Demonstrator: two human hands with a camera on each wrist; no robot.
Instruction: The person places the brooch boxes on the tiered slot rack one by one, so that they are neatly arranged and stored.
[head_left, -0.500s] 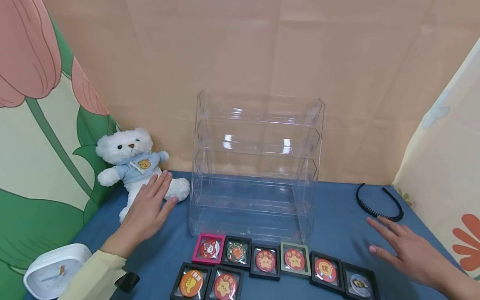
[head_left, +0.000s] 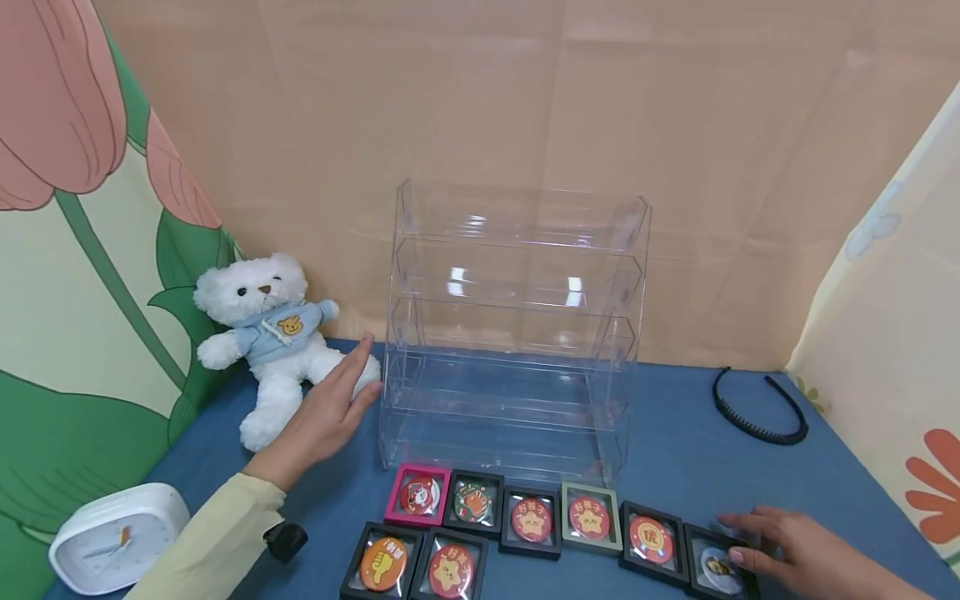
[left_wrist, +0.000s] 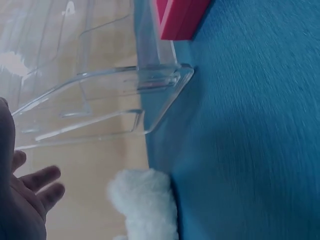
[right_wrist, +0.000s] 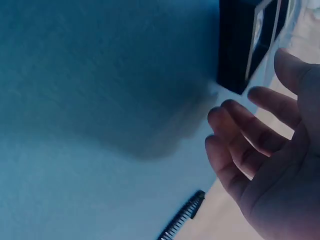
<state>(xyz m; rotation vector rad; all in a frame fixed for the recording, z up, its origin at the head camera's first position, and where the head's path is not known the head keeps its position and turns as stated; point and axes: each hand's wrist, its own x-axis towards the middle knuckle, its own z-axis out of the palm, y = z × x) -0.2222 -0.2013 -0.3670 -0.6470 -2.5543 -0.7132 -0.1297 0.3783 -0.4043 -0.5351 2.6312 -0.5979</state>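
My left hand (head_left: pixel 324 417), fingers straight, hovers before the leg of a white teddy bear (head_left: pixel 273 367) and beside a clear acrylic tiered rack (head_left: pixel 510 392). In the left wrist view nothing is in that hand (left_wrist: pixel 25 200). At the lower right, my right hand (head_left: pixel 787 550) is at the black-framed case (head_left: pixel 742 560) with a round blue-grey badge, the last in a row. Its thumb overlaps the case's corner in the head view. The right wrist view shows loosely bent, spread fingers (right_wrist: pixel 270 145) just off the black case (right_wrist: pixel 235 45), not gripping it.
Several more framed badges line the rack's front, including a pink frame (head_left: pixel 417 495), a pale green frame (head_left: pixel 591 518) and a black frame (head_left: pixel 382 562). A black toothed headband (head_left: pixel 765 433) lies at the right. A white clock (head_left: pixel 120 537) stands at the lower left.
My right hand has moved down and left from near the headband to the rightmost badge case. My left hand has shifted slightly right, toward the rack.
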